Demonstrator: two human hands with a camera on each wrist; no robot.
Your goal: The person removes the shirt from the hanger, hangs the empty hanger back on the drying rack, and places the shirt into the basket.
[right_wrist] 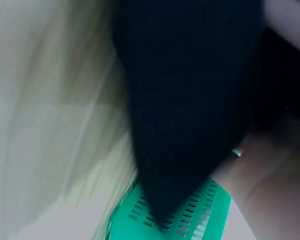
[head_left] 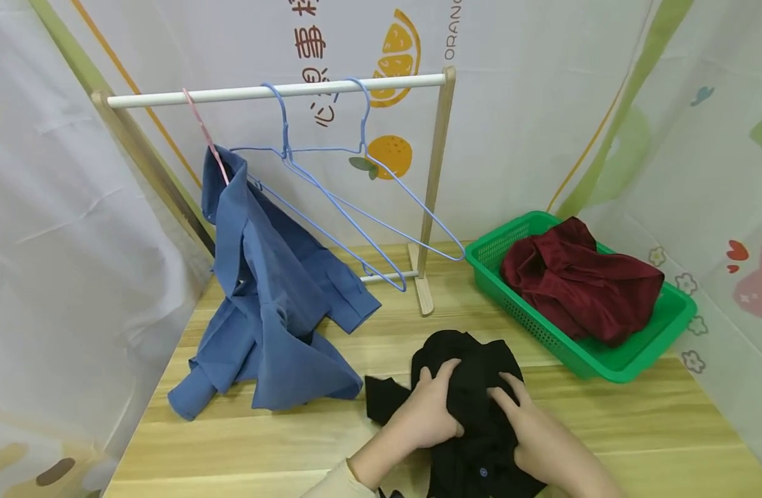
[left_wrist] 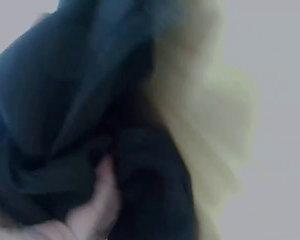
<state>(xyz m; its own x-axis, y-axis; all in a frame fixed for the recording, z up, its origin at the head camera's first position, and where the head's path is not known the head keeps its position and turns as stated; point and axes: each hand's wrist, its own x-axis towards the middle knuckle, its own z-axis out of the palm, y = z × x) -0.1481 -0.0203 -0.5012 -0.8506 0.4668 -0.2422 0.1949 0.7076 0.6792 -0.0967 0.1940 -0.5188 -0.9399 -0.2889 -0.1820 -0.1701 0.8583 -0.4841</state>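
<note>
A crumpled black garment [head_left: 474, 373] lies on the wooden table [head_left: 244, 443] near its front edge. My left hand [head_left: 427, 408] grips a fold of it on the left, fingers curled into the cloth. My right hand [head_left: 521, 422] lies on the garment's right side, fingers bent into the fabric. The left wrist view is blurred: dark cloth [left_wrist: 65, 115] fills it, with fingertips [left_wrist: 102, 200] in the folds. Black cloth [right_wrist: 190, 100] fills the right wrist view too, with the green basket [right_wrist: 175, 220] beyond.
A wooden clothes rack [head_left: 281, 90] stands at the back with a blue shirt [head_left: 269, 297] hung on a pink hanger [head_left: 200, 128] and two bare blue hangers [head_left: 350, 207]. On the right, a green basket [head_left: 661, 332] holds a dark red garment [head_left: 580, 283]. White curtains close in all sides.
</note>
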